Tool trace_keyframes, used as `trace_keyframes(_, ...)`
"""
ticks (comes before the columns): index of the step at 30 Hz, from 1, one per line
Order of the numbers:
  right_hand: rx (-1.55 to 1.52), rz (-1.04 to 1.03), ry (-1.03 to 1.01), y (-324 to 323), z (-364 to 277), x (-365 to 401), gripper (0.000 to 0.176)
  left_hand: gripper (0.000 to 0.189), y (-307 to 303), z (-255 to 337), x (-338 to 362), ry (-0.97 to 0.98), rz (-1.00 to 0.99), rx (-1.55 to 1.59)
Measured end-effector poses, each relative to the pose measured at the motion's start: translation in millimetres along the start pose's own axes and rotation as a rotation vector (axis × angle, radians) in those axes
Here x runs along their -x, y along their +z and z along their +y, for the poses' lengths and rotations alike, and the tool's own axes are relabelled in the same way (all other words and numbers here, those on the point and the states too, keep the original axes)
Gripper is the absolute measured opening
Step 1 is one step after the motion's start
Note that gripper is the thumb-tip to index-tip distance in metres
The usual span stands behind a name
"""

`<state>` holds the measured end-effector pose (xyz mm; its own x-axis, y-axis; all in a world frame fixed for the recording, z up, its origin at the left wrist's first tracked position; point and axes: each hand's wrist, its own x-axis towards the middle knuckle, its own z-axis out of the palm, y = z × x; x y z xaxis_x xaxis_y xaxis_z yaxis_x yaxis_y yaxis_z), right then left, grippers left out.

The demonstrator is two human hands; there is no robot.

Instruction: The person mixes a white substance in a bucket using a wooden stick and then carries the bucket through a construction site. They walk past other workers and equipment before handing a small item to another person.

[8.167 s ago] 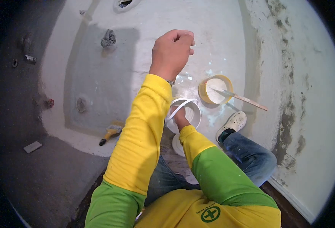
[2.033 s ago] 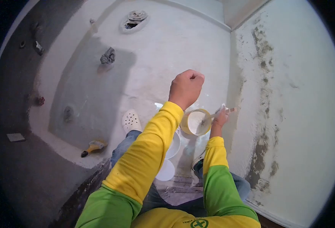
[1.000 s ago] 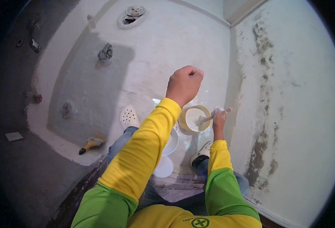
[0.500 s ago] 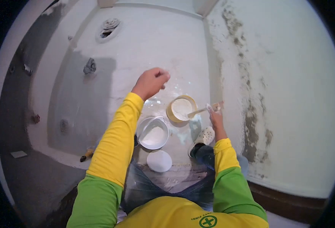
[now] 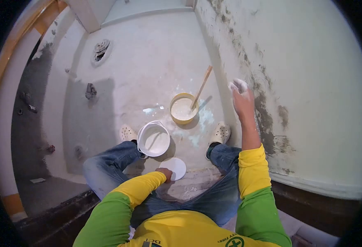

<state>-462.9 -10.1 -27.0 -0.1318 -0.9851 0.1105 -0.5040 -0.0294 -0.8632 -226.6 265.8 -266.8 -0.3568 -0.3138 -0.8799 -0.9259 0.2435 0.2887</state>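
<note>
My left hand [image 5: 165, 173] is low between my knees, at the left edge of a round white lid [image 5: 175, 168]; its fingers are mostly hidden. Raised near the right wall, my right hand [image 5: 241, 94] has white powder on its curled fingertips, and whether anything is between them is hidden. A yellow bucket [image 5: 173, 117] of whitish material stands ahead on the floor. The wooden stick [image 5: 202, 86] stands in it, leaning right against the rim. Nearer my left foot is a white bucket [image 5: 141, 149] with pale contents.
My shoes, a left one [image 5: 127, 133] and a right one [image 5: 221, 134], flank the buckets. Pale splashes mark the floor. A stained wall [image 5: 312, 103] rises at the right. Farther left are a floor opening [image 5: 101, 51] and a grey lump [image 5: 91, 91].
My left hand has dropped from above the buckets to the lid. My right hand has let go of the stick and risen, leaving the stick standing in the yellow bucket. The view has shifted.
</note>
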Motion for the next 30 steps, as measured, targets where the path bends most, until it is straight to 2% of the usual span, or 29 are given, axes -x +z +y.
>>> trace_keyframes(2, -0.035, -0.022, 0.020, 1, -6, -2, 0.045, 0.047, 1, 7, 0, -0.112, -0.002, -0.002)
trace_keyframes(6, -0.097, -0.037, 0.023, -1, -19, -6, 0.044, 0.042, 8, 14, -20, -0.119, -0.006, -0.016)
trace_keyframes(9, -0.174, -0.043, 0.083, -7, -20, -8, 0.042, 0.033, 33, 9, -56, -0.101, -0.086, -0.104)
trace_keyframes(12, -0.177, -0.039, 0.121, -14, -20, -10, 0.042, 0.027, 47, 9, -68, -0.116, -0.047, -0.018)
trace_keyframes(14, -0.192, -0.052, 0.128, -17, -20, -11, 0.041, 0.028, 52, 9, -68, -0.125, 0.059, -0.025)
trace_keyframes(18, -0.270, -0.071, 0.108, -11, -19, -11, 0.042, 0.027, 30, 17, -52, -0.111, 0.094, -0.134)
trace_keyframes(23, -0.280, -0.026, 0.058, -7, -24, -13, 0.043, 0.024, 25, 17, -47, -0.021, 0.115, -0.119)
trace_keyframes(25, -0.292, -0.012, 0.045, -5, -27, -14, 0.043, 0.027, 6, 29, -22, -0.006, 0.166, -0.168)
trace_keyframes(27, -0.328, 0.000, 0.044, -3, -28, -16, 0.043, 0.034, -15, 37, 2, 0.023, 0.457, 0.073)
trace_keyframes(29, -0.348, 0.002, 0.050, 0, -32, -17, 0.043, 0.039, -59, 47, 42, -0.120, 0.454, 0.280)
trace_keyframes(30, -0.360, 0.009, 0.052, 2, -35, -17, 0.042, 0.040, -70, 43, 59, -0.148, 0.600, 0.367)
